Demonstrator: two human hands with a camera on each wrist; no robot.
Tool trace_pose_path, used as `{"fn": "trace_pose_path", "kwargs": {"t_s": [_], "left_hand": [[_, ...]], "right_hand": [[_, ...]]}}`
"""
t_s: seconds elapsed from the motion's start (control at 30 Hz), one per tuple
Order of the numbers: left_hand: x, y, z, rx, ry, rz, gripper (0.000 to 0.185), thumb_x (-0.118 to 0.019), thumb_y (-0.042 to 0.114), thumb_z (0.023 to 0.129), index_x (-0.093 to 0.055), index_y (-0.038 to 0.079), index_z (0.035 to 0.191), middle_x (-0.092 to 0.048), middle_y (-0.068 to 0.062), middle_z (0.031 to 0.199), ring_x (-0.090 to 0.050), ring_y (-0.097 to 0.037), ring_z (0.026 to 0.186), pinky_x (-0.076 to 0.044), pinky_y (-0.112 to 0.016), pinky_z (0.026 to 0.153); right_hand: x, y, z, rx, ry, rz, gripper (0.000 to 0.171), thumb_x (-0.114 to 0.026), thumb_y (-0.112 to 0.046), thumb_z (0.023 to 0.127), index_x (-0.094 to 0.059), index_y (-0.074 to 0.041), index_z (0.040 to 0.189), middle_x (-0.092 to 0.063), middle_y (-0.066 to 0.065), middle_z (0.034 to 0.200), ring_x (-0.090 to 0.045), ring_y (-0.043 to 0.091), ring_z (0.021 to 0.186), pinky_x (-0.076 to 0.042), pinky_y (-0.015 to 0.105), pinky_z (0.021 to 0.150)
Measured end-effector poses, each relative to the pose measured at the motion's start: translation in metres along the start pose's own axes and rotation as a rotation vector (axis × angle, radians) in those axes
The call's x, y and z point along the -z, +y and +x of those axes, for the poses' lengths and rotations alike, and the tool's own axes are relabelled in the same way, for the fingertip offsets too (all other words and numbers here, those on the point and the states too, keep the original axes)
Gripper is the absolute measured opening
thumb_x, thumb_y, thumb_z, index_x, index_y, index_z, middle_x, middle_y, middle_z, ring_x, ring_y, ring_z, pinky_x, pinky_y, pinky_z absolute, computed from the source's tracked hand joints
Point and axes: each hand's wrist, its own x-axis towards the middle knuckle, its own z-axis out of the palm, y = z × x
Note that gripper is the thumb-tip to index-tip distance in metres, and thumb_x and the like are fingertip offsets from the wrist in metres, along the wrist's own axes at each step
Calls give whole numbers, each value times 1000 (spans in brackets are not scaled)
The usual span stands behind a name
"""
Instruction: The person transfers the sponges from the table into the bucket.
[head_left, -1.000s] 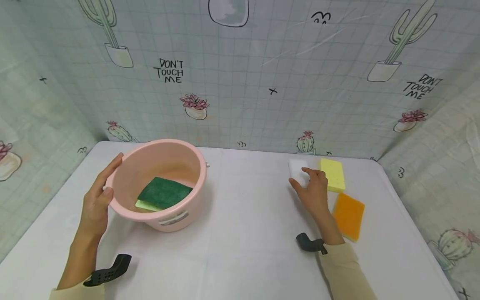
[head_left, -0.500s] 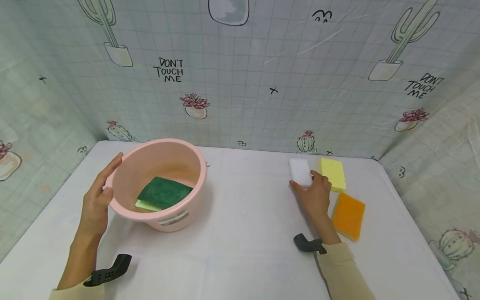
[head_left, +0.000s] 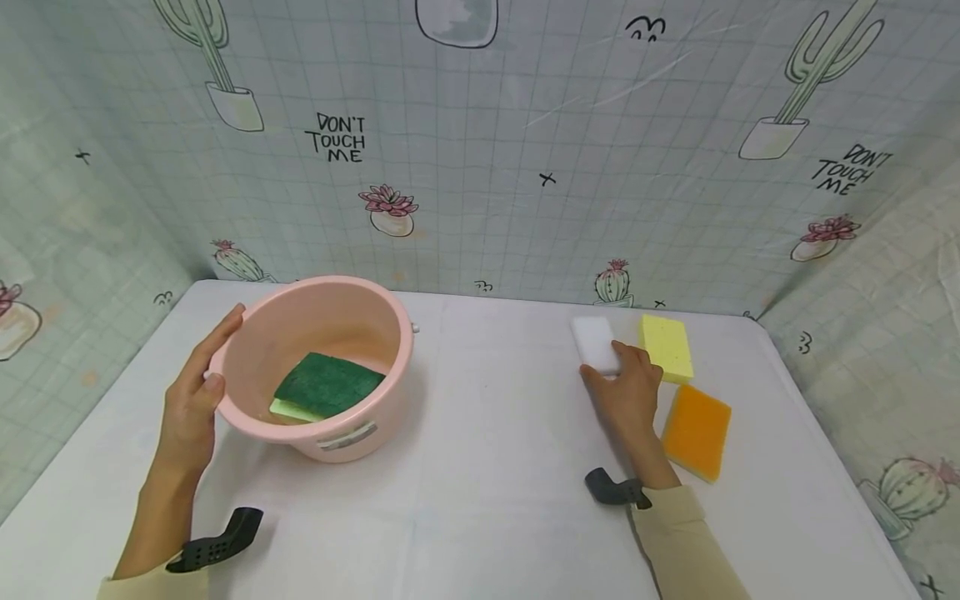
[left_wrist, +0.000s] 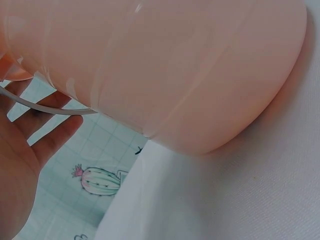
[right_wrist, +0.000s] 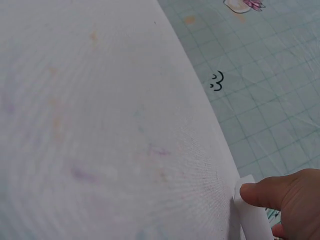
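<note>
A table spans the lower frame. At left stands a bucket, its rim gripped by the left hand. Well apart, right of centre, the right hand is pinching. The green sponge lies inside the bucket; the orange sponge, far right; the yellow sponge, above it; the white sponge, in the right hand's pinch.

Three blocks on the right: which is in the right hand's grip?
The white block, leftmost of the three, pinched by the right hand; the yellow block and orange block lie outside its grip.
</note>
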Motion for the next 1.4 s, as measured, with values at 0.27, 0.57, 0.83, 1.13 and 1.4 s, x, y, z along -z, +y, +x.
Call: {"fn": "trace_pose_path", "kwargs": {"t_s": [0.27, 0.57, 0.83, 1.13, 1.4], "left_hand": [[0, 3, 0, 22, 4, -35, 53, -48, 24, 94, -43, 9, 144, -34, -4, 152, -23, -19, 141, -15, -33, 114], [0, -1, 1, 33, 2, -30, 53, -48, 25, 94, -42, 9, 145, -34, -5, 152, -22, -19, 141, -14, -34, 114], [2, -2, 1, 18, 5, 5, 52, -46, 23, 95, -42, 9, 145, -35, -5, 152, -23, -19, 142, -17, -32, 113], [1, -2, 0, 31, 8, 1, 52, -46, 24, 95, -42, 9, 145, -35, -5, 152, -23, -19, 141, -16, -33, 113], [2, -2, 0, 26, 4, -1, 52, -46, 24, 95, -42, 9, 145, -34, -5, 152, -23, -19, 141, -16, -33, 113]], "right_hand": [[-1, -2, -1, 24, -10, 33, 60, -70, -20, 83, -48, 6, 133, -44, 26, 132, -47, 42, 115, -40, 61, 94], [1, -2, 0, -3, -8, 54, 60, -69, -19, 84, -45, 5, 134, -45, 27, 128, -47, 40, 111, -41, 60, 94], [7, -11, 0, 60, -10, 94, 54, -68, -22, 87, -49, 3, 131, -46, 24, 126, -47, 35, 101, -45, 52, 88], [13, -25, -4, 131, 8, 108, 52, -70, -24, 86, -52, -1, 129, -47, 20, 125, -47, 32, 96, -45, 44, 79], [20, -46, -12, 262, 35, 89, 53, -72, -26, 85, -52, -1, 128, -50, 19, 122, -49, 31, 89, -44, 39, 70]]}}
